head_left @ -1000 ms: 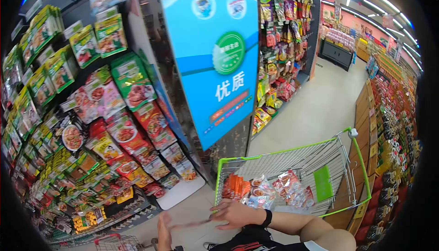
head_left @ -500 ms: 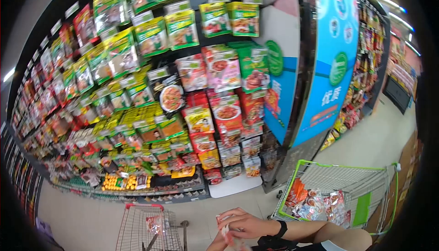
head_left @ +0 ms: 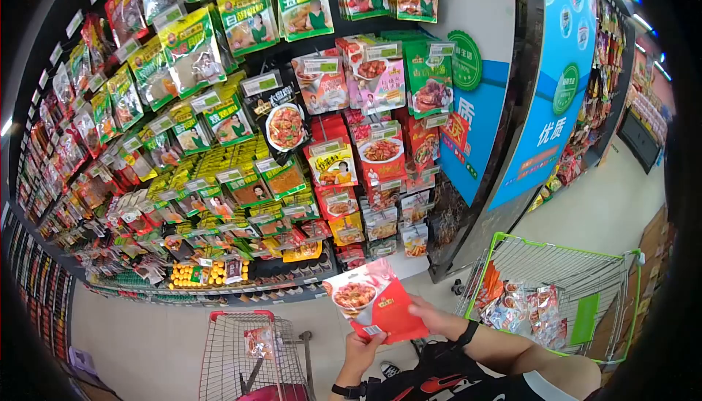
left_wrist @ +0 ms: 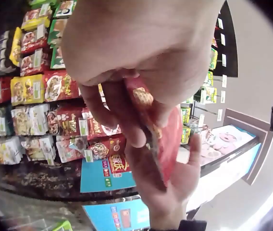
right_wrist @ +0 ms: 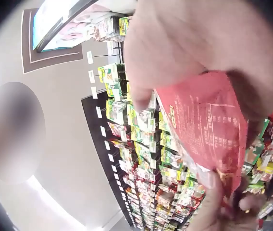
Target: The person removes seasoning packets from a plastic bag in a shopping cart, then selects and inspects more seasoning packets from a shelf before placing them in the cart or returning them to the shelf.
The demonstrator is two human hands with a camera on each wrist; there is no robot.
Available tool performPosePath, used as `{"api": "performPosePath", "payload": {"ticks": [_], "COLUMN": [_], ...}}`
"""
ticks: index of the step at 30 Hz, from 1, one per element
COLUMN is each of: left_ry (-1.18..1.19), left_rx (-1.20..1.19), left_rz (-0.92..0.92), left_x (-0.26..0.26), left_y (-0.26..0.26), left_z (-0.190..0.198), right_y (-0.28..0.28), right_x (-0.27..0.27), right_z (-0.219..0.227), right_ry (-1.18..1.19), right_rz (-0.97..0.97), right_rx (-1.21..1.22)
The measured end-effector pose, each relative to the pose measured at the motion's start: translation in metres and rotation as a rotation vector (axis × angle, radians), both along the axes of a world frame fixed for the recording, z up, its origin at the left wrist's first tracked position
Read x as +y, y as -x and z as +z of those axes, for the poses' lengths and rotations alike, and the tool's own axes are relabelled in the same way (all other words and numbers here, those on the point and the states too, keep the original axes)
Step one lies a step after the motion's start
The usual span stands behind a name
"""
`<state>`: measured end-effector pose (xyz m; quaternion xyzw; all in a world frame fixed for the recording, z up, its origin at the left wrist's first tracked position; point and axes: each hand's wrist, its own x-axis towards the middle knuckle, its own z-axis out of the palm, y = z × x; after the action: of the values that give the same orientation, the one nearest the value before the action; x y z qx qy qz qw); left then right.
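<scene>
Both hands hold up a red pouch (head_left: 380,301) in the head view, its printed dish picture toward the upper left. The left hand (head_left: 360,353) pinches the lower edge by a white label. At the right edge, the right hand (head_left: 436,319) grips the pouch with its thumb on the red face. In the left wrist view the pouch (left_wrist: 167,139) stands edge-on between the two hands. Small printed text covers the red back of the pouch (right_wrist: 206,120) in the right wrist view.
Racks of hanging seasoning packets (head_left: 241,116) fill the left and centre. A green-trimmed cart (head_left: 585,320) with several packets stands at the right. A red-trimmed cart (head_left: 212,342) with one packet is at the lower left. A blue advertising pillar (head_left: 541,94) rises between shelf and aisle.
The view has swung left toward the seasoning rack. The hands have come together and raised the pouch, which now faces up, spread out between them.
</scene>
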<state>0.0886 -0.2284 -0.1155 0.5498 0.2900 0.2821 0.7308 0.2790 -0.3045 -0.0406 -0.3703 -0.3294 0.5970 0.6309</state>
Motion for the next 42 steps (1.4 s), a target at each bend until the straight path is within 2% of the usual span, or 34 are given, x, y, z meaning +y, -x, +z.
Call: {"api": "performPosePath", "payload": {"ticks": [2, 5, 8, 11, 14, 17, 18, 21, 23, 24, 25, 26, 27, 28, 30, 31, 33, 35, 36, 39, 42], "left_ry": [-0.106, -0.286, -0.279, -0.602, -0.788, -1.049, -1.116, -1.303, -1.442, -1.46, -1.435, -1.407, -1.38, -1.294, -1.084, -0.979, -0.766, -0.55, -0.674, -0.903, -0.867], "left_rx": [0.078, 0.19, 0.254, 0.425, 0.464, 0.6, 0.58, 0.556, 0.579, 0.656, 0.63, 0.604, 0.577, 0.508, 0.42, 0.373, 0.354, 0.325, 0.376, 0.349, 0.286], "left_rz": [0.091, 0.141, 0.176, 0.238, 0.419, 0.428, 0.412, 0.355, 0.331, 0.3, 0.294, 0.288, 0.286, 0.404, 0.502, 0.544, 0.352, 0.162, 0.212, 0.345, 0.345], "left_x": [0.012, 0.029, 0.047, 0.075, 0.102, 0.129, 0.134, 0.139, 0.139, 0.141, 0.148, 0.155, 0.162, 0.171, 0.187, 0.195, 0.209, 0.218, 0.222, 0.236, 0.258], "left_y": [-0.013, -0.026, -0.043, -0.067, -0.101, -0.132, -0.144, -0.18, -0.201, -0.204, -0.204, -0.201, -0.201, -0.199, -0.201, -0.201, -0.196, -0.195, -0.201, -0.209, -0.22], "left_z": [0.018, 0.043, 0.056, 0.063, 0.076, 0.093, 0.099, 0.122, 0.14, 0.154, 0.155, 0.156, 0.155, 0.14, 0.137, 0.138, 0.137, 0.138, 0.139, 0.151, 0.164], "right_y": [-0.014, -0.031, -0.048, -0.075, -0.095, -0.111, -0.115, -0.132, -0.146, -0.154, -0.162, -0.178, -0.182, -0.187, -0.196, -0.199, -0.208, -0.213, -0.214, -0.219, -0.218], "right_x": [0.011, 0.031, 0.06, 0.102, 0.135, 0.162, 0.169, 0.185, 0.194, 0.201, 0.206, 0.208, 0.212, 0.218, 0.226, 0.229, 0.233, 0.238, 0.241, 0.256, 0.257], "right_z": [-0.006, -0.017, -0.027, -0.043, -0.034, -0.004, 0.001, -0.006, -0.009, -0.01, -0.009, -0.001, -0.004, -0.007, -0.009, -0.007, 0.001, 0.014, 0.018, 0.021, 0.067], "right_ry": [0.133, 0.154, 0.118, 0.026, -0.022, -0.344, -0.444, -0.61, -0.335, -0.196, -0.055, -0.002, -0.038, -0.078, -0.125, -0.125, -0.123, -0.121, -0.118, -0.409, -0.208], "right_rz": [-0.019, -0.088, -0.108, -0.081, -0.354, -0.541, -0.464, -0.038, 0.041, 0.076, 0.11, 0.169, 0.188, 0.207, 0.24, 0.253, 0.271, 0.202, 0.169, -0.102, -0.136], "right_rx": [-0.246, -0.314, -0.265, -0.328, -0.63, -0.672, -0.618, -0.779, -0.318, -0.09, 0.139, 0.045, 0.144, 0.239, 0.372, 0.359, 0.325, 0.05, -0.088, -0.62, -0.4]}}
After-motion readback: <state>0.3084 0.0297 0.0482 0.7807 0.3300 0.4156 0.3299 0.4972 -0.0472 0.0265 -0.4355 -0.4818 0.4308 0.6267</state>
